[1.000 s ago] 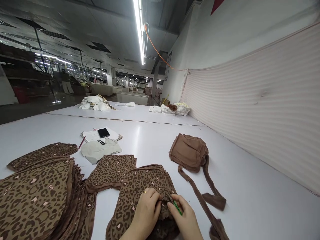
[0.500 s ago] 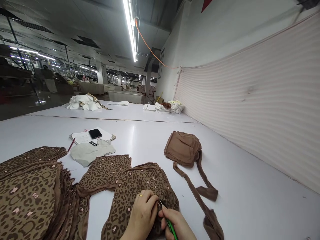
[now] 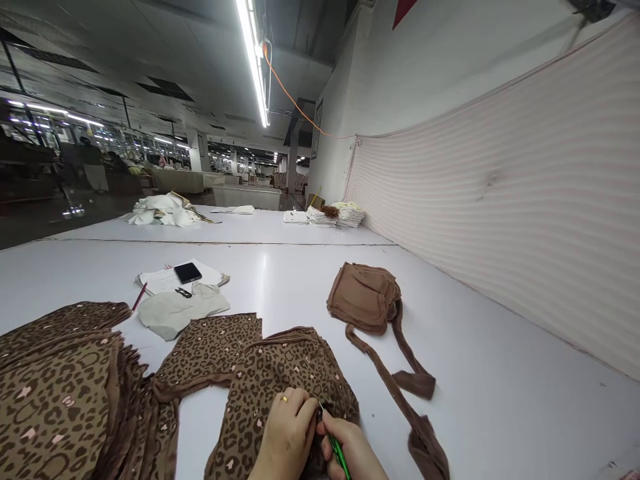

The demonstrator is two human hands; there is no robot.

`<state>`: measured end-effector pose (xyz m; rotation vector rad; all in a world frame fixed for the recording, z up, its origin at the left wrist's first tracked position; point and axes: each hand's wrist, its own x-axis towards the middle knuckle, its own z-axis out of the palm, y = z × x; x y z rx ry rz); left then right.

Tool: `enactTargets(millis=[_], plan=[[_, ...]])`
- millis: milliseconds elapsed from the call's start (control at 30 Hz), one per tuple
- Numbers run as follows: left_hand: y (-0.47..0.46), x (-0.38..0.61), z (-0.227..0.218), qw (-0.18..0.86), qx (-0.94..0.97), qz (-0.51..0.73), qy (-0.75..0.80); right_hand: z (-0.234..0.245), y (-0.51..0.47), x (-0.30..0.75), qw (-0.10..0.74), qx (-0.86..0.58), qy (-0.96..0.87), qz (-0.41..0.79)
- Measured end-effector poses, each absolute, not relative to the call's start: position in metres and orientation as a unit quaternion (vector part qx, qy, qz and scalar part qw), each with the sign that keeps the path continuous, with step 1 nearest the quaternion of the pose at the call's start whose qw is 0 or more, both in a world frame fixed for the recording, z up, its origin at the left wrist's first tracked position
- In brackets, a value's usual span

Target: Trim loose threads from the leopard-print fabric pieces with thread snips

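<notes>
My left hand (image 3: 287, 430), with a gold ring on one finger, lies bunched on a leopard-print fabric piece (image 3: 273, 370), its fingertips pinching the cloth. Close beside it, my right hand (image 3: 350, 448) grips a slim green pen-like tool (image 3: 338, 456). The tool's thin pale tip meets the cloth right at my left fingertips; its exact kind is unclear. Dark folds hide the point of contact. The fabric piece lies on top of a stack of similar cut pieces.
More leopard-print stacks (image 3: 55, 400) lie to the left. Beyond them are a phone (image 3: 187, 273), small black thread snips (image 3: 183, 293), a dark red pencil (image 3: 139, 297) and pale pattern pieces (image 3: 170, 315). Brown cut pieces (image 3: 357, 297) with long strips (image 3: 385, 373) lie to the right.
The camera view has shifted slightly. Both hands stay together at the same spot on the cloth, with the green tool still in my right hand.
</notes>
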<state>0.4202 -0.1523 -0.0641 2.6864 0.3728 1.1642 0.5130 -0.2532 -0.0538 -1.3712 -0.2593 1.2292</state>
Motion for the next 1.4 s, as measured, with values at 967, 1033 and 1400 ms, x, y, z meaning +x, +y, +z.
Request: enactTargets(millis=[967, 1033, 1400], plan=[[-0.142, 0.415, -0.064, 0.255, 0.89, 0.342, 0.161, -0.078, -0.268, 0.508, 0.663, -0.663, -0.177, 0.299], [-0.143, 0.415, -0.06, 0.277, 0.885, 0.334, 0.168, -0.067, -0.266, 0.512, 0.654, -0.718, -0.181, 0.158], [-0.132, 0.381, -0.07, 0.074, 0.925, 0.337, 0.157, -0.057, -0.258, 0.527, 0.674, -0.664, -0.24, 0.22]])
